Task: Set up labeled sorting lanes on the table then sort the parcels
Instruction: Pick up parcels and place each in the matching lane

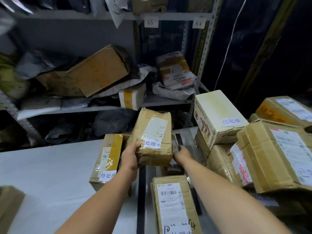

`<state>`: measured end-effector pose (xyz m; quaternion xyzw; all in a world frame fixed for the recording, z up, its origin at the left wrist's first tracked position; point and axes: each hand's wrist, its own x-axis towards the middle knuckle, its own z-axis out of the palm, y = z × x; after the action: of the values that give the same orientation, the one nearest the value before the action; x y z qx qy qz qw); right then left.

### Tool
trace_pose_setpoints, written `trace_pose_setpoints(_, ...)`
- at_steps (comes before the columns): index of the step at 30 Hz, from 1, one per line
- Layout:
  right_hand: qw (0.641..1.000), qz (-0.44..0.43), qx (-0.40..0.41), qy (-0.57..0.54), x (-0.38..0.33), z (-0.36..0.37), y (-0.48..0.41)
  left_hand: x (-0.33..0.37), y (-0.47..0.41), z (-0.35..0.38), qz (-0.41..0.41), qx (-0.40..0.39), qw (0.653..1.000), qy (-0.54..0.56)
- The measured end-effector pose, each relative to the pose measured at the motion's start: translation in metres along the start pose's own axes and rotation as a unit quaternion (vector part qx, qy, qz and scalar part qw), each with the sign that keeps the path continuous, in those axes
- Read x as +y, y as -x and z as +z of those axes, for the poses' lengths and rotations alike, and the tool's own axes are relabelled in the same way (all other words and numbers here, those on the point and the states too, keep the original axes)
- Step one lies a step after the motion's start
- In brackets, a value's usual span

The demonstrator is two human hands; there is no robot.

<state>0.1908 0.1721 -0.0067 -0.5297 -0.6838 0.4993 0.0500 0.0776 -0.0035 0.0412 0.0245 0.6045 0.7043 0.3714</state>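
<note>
A brown cardboard parcel [152,132] with a white paper label reading 处理中 is held above the table's middle. My left hand [130,155] grips its lower left corner, thumb on the front face. My right hand [181,152] reaches to its lower right side, fingers partly hidden and blurred behind the box. To the left stands a parcel [106,159] labelled 待处理. At the right a cream box [217,115] carries a label 已完成. Another labelled parcel [173,203] lies near me in the middle.
The white table [50,174] stretches left. Several taped parcels [273,154] are stacked at the right. A grey metal shelf [84,108] behind the table holds boxes and mailer bags. A cardboard corner [9,205] shows at the lower left.
</note>
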Motion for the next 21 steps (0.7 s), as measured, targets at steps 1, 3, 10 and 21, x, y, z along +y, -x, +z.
trace_pose_setpoints(1,1.0,0.007,-0.019,0.022,0.0,0.001,0.0,0.0,0.0,-0.003,0.003,0.006,1.0,-0.004)
trace_pose_setpoints(3,0.997,0.016,-0.06,0.053,0.003,0.005,-0.001,0.001,0.001,-0.008,0.009,0.023,1.0,0.001)
trace_pose_setpoints(10,0.985,0.046,-0.077,0.15,0.004,0.016,-0.018,0.003,0.007,-0.02,0.004,0.041,0.999,0.023)
trace_pose_setpoints(21,0.995,-0.002,0.045,0.091,0.0,-0.006,-0.007,0.015,0.014,-0.019,0.009,0.019,1.0,0.015)
